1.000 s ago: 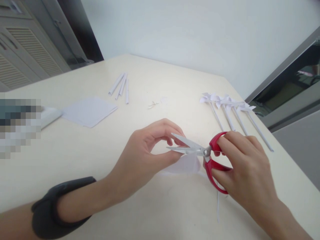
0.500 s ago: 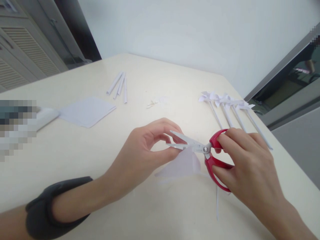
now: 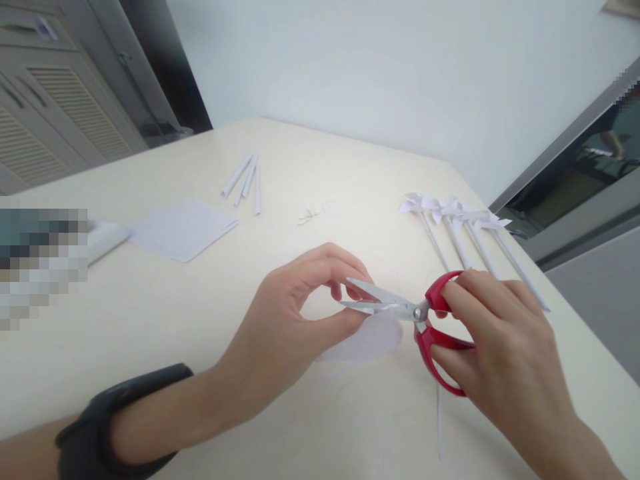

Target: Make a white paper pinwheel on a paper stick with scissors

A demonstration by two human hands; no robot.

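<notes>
My right hand (image 3: 505, 353) grips red-handled scissors (image 3: 425, 320), whose steel blades are slightly apart and point left. My left hand (image 3: 295, 313) pinches a small white piece of paper (image 3: 373, 337) between thumb and fingers, right at the blade tips. The paper hangs just above the cream table (image 3: 150, 320). A thin white paper strip (image 3: 439, 427) lies on the table below the scissors. A dark band sits on my left wrist.
Several finished white paper pinwheels on sticks (image 3: 460, 227) lie at the right. Rolled paper sticks (image 3: 245, 177) rest at the back, a stack of white square sheets (image 3: 183, 230) at the left, and small paper scraps (image 3: 310, 215) in the middle.
Both hands and the scissors have shifted only slightly. The paper piece has turned a little in my left fingers while the blades stay on it.
</notes>
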